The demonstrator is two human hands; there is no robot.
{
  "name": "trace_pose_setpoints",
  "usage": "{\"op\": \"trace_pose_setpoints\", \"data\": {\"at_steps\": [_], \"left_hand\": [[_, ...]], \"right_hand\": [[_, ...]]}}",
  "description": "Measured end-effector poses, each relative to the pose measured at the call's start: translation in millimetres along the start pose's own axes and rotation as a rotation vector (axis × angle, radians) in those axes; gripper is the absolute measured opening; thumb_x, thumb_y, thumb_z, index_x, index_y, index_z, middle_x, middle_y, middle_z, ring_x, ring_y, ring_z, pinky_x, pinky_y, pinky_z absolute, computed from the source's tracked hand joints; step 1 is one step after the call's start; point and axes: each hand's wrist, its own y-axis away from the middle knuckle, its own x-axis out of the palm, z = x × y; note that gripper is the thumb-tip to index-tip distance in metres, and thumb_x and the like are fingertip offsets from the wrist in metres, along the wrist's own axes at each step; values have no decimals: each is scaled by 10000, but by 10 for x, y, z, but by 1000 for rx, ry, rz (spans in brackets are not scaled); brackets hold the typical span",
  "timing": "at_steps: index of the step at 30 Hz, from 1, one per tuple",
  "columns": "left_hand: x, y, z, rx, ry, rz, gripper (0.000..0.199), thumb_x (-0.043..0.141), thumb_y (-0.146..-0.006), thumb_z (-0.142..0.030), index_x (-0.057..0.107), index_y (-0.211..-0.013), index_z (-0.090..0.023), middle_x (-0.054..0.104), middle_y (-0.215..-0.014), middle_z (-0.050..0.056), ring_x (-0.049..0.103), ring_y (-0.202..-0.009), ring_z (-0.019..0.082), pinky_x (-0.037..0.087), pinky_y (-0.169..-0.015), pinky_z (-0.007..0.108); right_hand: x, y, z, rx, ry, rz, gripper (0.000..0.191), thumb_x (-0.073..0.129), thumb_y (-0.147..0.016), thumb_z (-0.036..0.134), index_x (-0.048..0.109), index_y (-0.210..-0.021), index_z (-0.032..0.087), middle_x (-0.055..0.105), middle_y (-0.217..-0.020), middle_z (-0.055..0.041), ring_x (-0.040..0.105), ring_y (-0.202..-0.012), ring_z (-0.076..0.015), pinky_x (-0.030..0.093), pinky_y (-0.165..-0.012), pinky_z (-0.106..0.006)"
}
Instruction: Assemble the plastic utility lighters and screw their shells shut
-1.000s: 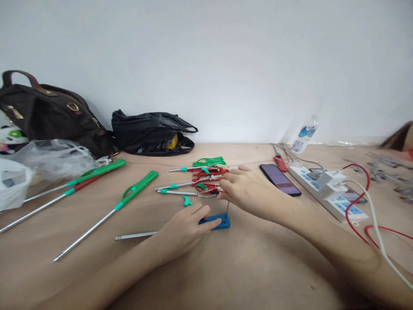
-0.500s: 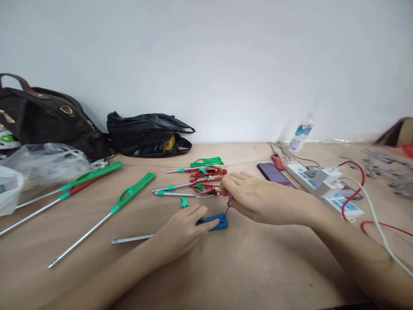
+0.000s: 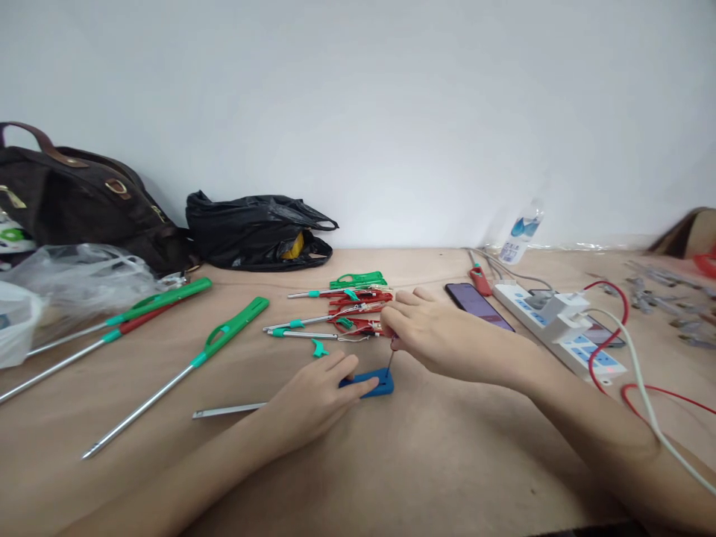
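Observation:
A blue long-nosed lighter lies on the table, its metal tube pointing left from under my left wrist. My left hand is closed on its handle, pressing it down, with a finger along the top. Above the handle's right end, my right hand grips a thin screwdriver. The shaft stands nearly upright, tip down on the blue handle; its grip is mostly hidden by my fingers. Just beyond my left hand lies a loose teal trigger.
Opened red lighters with exposed parts lie behind my hands, near a green handle shell. Assembled green lighters lie left. A phone, a power strip with cables and a bottle stand right. Behind sits a black plastic bag.
The screwdriver stands slightly more upright, and my right hand has shifted a little to the left. My left hand keeps its hold on the blue lighter. The view has moved very slightly.

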Motion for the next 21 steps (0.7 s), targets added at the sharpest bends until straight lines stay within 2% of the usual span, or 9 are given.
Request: {"op": "trace_pose_setpoints", "data": {"at_steps": [4, 6, 8, 11, 16, 18, 21], "left_hand": [[9, 10, 3, -4, 3, 11, 325, 408, -975, -152, 579, -1239, -233, 471, -876, 45, 420, -743, 179, 391, -654, 270], [15, 13, 4, -7, 2, 16, 330, 390, -983, -160, 578, -1244, -235, 479, -886, 51, 421, -747, 183, 399, -664, 279], [17, 12, 4, -6, 5, 24, 338, 382, -986, -160, 571, -1256, -236, 483, -887, 53, 419, -745, 184, 397, -656, 277], [9, 9, 2, -4, 4, 38, 340, 393, -983, -158, 565, -1266, -237, 481, -880, 50, 422, -740, 184, 391, -643, 275], [-7, 1, -4, -8, -13, 51, 314, 445, -972, -166, 569, -1251, -239, 488, -878, 47, 434, -744, 183, 392, -646, 277], [-7, -1, -5, -5, -13, 37, 314, 443, -971, -162, 565, -1250, -239, 485, -867, 44, 437, -741, 182, 390, -639, 274], [1, -2, -4, -2, -13, 24, 327, 423, -975, -159, 549, -1265, -241, 483, -859, 41, 441, -734, 179, 388, -632, 269]], "right_hand": [[49, -54, -24, 103, 48, -9, 257, 533, -961, 324, 611, -808, 132, 634, -731, -84, 553, -733, -225, 355, -781, -365], [32, -43, -20, 86, 5, -29, 240, 518, -966, 312, 609, -845, 126, 643, -806, -101, 561, -799, -236, 365, -792, -367], [-8, -5, -20, 23, -96, -31, 138, 508, -958, 222, 591, -918, 119, 639, -918, -111, 554, -877, -229, 384, -795, -342], [-38, 18, -26, -25, -209, 4, 90, 488, -932, 94, 566, -906, 131, 636, -911, -83, 562, -845, -189, 402, -786, -303], [40, -76, 8, 125, -61, 14, 203, 578, -937, 302, 569, -830, 130, 647, -726, -85, 605, -676, -219, 403, -672, -321], [47, -69, 15, 136, -91, 19, 206, 585, -932, 324, 567, -874, 127, 664, -779, -103, 619, -705, -231, 404, -644, -314], [1, 5, -3, 57, -278, 38, 116, 540, -952, 242, 543, -971, 128, 662, -940, -109, 614, -806, -208, 434, -687, -302]]}}
